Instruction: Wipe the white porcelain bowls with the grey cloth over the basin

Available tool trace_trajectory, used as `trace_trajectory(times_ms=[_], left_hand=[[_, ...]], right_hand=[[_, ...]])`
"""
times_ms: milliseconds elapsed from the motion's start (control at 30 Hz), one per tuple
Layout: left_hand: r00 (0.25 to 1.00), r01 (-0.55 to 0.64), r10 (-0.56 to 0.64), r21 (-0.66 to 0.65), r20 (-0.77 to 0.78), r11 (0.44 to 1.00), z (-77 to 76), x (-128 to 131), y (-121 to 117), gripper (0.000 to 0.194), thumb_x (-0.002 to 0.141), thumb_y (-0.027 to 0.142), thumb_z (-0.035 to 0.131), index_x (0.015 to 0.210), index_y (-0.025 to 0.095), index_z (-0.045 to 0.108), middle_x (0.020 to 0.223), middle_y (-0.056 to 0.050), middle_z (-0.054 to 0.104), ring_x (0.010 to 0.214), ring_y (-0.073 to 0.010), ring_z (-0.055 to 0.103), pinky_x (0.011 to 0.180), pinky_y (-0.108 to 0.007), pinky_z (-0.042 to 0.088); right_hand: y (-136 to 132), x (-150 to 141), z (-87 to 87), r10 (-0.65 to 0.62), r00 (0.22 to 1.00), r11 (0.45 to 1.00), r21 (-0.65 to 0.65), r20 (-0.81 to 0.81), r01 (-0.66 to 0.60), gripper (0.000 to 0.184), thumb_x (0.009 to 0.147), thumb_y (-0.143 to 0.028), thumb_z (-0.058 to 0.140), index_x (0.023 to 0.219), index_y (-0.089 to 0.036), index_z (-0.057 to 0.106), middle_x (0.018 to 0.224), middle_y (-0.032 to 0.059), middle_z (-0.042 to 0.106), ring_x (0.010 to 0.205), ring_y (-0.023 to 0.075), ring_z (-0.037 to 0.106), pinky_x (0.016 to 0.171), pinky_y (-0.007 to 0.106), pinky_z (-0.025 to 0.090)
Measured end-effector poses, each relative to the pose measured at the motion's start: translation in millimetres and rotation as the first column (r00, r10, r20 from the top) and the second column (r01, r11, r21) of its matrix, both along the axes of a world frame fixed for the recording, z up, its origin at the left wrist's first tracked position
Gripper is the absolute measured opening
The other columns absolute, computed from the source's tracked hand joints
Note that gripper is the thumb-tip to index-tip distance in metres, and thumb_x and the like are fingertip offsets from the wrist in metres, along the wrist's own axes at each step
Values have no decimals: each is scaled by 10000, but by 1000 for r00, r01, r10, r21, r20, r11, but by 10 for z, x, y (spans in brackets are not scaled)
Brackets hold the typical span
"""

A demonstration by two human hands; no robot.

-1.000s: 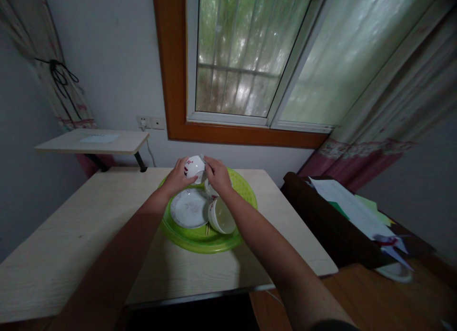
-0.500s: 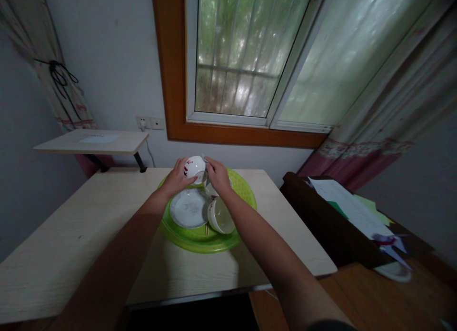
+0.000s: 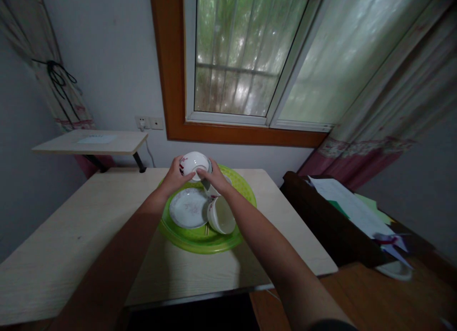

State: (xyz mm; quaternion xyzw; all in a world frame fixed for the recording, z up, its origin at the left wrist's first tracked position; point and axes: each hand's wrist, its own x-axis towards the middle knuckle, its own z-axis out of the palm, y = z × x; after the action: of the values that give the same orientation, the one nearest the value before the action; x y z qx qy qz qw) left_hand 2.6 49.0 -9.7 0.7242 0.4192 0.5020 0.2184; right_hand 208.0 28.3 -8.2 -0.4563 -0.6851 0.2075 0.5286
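My left hand (image 3: pixel 175 175) is closed round the left side of a white bowl (image 3: pixel 193 162) with red and dark marks, held tilted with its underside toward me. At the bowl's right side, my right hand (image 3: pixel 215 177) presses a thin greyish cloth (image 3: pixel 206 184) against it; most of the cloth is hidden by the fingers. Below the hands is a green basin (image 3: pixel 207 247). A white plate (image 3: pixel 189 208) lies in it, and beside that a white bowl (image 3: pixel 222 216) rests on its side. Another bowl (image 3: pixel 211 192) is partly covered by my right hand.
The basin stands on a light wooden table (image 3: pixel 117 197). A small raised shelf (image 3: pixel 124 143) with a paper is at the back left. Right of the table, papers (image 3: pixel 342 202) lie on a dark brown surface (image 3: pixel 307 216). A window (image 3: pixel 235 59) is behind.
The held bowl has turned so that its underside faces me more. My right hand has moved from the bowl's upper right edge down and left over its side, with the cloth.
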Motion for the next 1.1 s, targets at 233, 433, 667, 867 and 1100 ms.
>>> trace_trajectory(times_ms=[233, 433, 667, 867, 1100], left_hand=[[996, 32, -24, -92, 91, 995, 5, -3, -4, 797, 688, 424, 787, 1345, 215, 389, 1366, -145, 536, 1199, -266, 597, 1064, -464, 473], [1000, 5, -6, -65, -16, 998, -7, 12, -6, 684, 648, 446, 821, 1191, 208, 481, 1199, -101, 597, 1120, -249, 607, 922, -397, 535], [987, -22, 19, -19, -158, 1000, -28, -6, -29, 648, 674, 497, 801, 1124, 208, 433, 1050, -57, 584, 953, -216, 607, 812, -349, 519], [988, -52, 43, -59, -148, 997, 48, 15, -92, 641, 656, 461, 800, 1103, 214, 411, 1015, -44, 593, 888, -205, 614, 737, -324, 495], [996, -38, 32, -61, -86, 997, 49, 18, -74, 592, 613, 385, 820, 1029, 227, 430, 887, 0, 583, 780, -179, 607, 666, -308, 488]], right_hand=[[21, 33, 37, -33, 999, 999, -33, 1, 33, 780, 757, -451, 817, 1425, -200, 500, 1418, 130, 569, 1305, 268, 551, 1147, 439, 412], [8, 152, 131, 13, 982, 987, 155, 190, -43, 843, 705, -398, 884, 1427, -197, 497, 1384, 148, 560, 1309, 306, 526, 1159, 482, 397], [-73, 133, 223, 40, 940, 957, 257, 338, -133, 792, 798, -268, 819, 1496, -221, 449, 1475, 161, 507, 1388, 292, 473, 1206, 485, 360], [-171, 72, 263, 45, 893, 934, 299, 448, -197, 755, 887, -214, 637, 1583, -238, 345, 1648, 120, 353, 1513, 275, 349, 1258, 501, 289], [-254, -60, 303, 12, 790, 912, 318, 613, -261, 780, 841, -45, 511, 1578, -258, 374, 1678, 47, 315, 1596, 260, 143, 1284, 548, 211]])
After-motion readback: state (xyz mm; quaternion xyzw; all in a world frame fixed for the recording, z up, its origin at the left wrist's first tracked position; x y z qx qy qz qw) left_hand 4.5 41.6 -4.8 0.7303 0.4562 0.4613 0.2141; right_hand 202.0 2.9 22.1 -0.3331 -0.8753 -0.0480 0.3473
